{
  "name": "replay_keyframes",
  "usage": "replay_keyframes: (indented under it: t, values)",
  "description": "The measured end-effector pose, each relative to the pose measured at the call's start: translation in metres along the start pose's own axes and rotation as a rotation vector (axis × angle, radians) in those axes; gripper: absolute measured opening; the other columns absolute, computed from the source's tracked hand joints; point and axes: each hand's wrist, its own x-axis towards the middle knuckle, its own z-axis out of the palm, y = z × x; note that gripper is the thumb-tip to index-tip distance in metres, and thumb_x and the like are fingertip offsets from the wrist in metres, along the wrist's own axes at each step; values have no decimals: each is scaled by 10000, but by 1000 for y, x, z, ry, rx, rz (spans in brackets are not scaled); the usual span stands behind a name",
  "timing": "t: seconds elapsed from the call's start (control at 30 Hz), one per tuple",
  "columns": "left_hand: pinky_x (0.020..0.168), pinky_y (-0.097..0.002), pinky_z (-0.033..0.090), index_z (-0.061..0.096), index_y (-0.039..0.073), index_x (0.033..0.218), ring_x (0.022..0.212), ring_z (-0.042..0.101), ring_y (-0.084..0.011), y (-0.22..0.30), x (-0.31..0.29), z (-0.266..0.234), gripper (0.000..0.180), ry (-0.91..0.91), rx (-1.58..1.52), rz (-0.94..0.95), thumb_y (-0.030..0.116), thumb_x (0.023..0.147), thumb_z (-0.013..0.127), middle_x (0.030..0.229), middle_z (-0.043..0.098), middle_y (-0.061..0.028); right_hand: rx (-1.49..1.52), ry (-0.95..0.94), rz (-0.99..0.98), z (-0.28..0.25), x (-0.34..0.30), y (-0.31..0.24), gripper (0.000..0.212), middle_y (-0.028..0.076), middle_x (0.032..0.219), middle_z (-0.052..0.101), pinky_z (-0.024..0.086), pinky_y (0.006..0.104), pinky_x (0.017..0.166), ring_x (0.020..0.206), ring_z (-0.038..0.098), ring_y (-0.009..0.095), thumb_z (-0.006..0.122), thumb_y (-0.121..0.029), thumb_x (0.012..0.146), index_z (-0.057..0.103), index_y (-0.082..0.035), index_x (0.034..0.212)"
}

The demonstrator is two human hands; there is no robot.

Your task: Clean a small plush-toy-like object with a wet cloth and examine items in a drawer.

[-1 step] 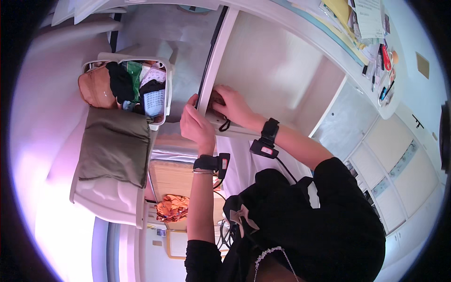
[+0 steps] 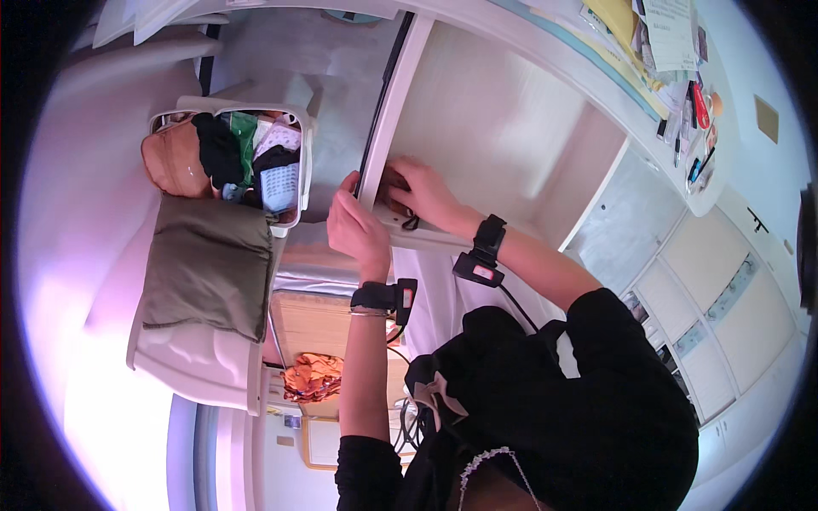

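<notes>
Two hands work at one panel [image 2: 399, 102], the pale upright just left of the frame's upper middle, with one black strip [image 2: 383, 102] along its left edge. The person's left hand [image 2: 356, 230] is on the panel's left side, at its lower end, fingers curled in narrowly, seemingly against the edge; whether they pinch anything cannot be told. The right hand [image 2: 426, 192] is on the other side, inside one compartment [image 2: 494, 94], its fingers bent toward the panel. Something dark shows under them, but whether they hold a thing or merely cast shadow cannot be told. One black loop [image 2: 411, 226] lies just below these fingers.

The handling looks under way rather than finished: neither hand stands apart from the panel, and no finished result shows. How much is left cannot be judged, since the hands cover the spot.

Counted around them: one left strap [image 2: 375, 295] and one right strap [image 2: 488, 238], on the wrists; at upper left, one bin [image 2: 307, 153] with one tan bag [image 2: 175, 157], one green packet [image 2: 243, 134] and smaller pieces too crowded to count; below it, one cushion [image 2: 209, 264]; lower still, one orange cloth [image 2: 313, 377]. At upper right, one counter [image 2: 705, 198] carries several papers [image 2: 669, 34], overlapping too much to number.
</notes>
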Motion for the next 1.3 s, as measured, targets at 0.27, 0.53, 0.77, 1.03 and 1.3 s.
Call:
replay_keyframes:
  t: [0.27, 0.53, 0.77, 1.03, 1.3]
  values:
    - [719, -378, 472, 662, 88, 1011, 805, 621, -292, -8, -4, -1, 382, 10, 17, 34, 219, 981, 304, 922, 668, -96, -452, -257, 60, 8, 14, 11, 314, 168, 871, 641, 505, 428, 683, 795, 627, 341, 622, -82, 689, 626, -64, 1002]
    - [688, -370, 479, 671, 98, 978, 790, 627, -279, -9, -5, 0, 377, 29, 46, 45, 220, 978, 314, 915, 672, -83, -787, -434, 355, -99, -84, 69, 268, 130, 878, 652, 505, 442, 721, 838, 625, 330, 612, -92, 673, 630, -87, 940]
    - [718, -366, 478, 659, 80, 991, 812, 631, -275, 0, 2, -1, 378, -1, 4, 30, 215, 971, 306, 923, 674, -75, -1011, -384, 214, -125, -142, 115, 239, 112, 894, 617, 511, 411, 665, 808, 635, 293, 532, -53, 743, 611, -111, 961]
    - [700, -355, 475, 660, 100, 970, 799, 630, -272, -2, 0, 3, 357, 45, 6, 32, 188, 965, 315, 910, 674, -65, -1103, 19, -93, -180, -81, 12, 280, 76, 1032, 545, 476, 387, 809, 1030, 532, 248, 576, -98, 712, 598, -150, 986]
    - [736, -345, 481, 664, 94, 998, 854, 638, -262, -9, -3, 2, 427, 35, 35, -25, 277, 993, 278, 944, 676, -82, -1407, -30, -31, -243, -76, 98, 278, 83, 1323, 462, 326, 402, 1044, 1292, 363, 256, 500, -137, 814, 572, -72, 1074]
